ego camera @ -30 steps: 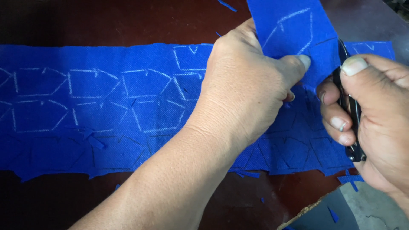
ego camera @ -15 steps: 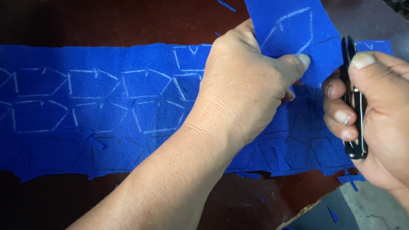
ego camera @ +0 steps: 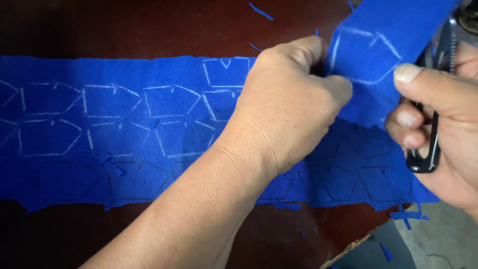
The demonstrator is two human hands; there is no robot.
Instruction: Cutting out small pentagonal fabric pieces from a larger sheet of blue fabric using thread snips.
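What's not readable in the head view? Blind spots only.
- Scissors: blades hidden behind the raised cloth flap; only the black handles show in the right hand.
- Left hand: fingertips curled out of sight at the flap's edge, so the pinch is unseen.
- Cloth: chalk outlines under the left forearm hidden; left end cut off by the frame.
- Top right corner: a dark object, cut off and blurred.

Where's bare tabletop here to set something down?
Dark red-brown wooden table is bare above the chalk-marked blue fabric strip, and below it at lower left. Crowded at right: left hand, right hand with black snips.
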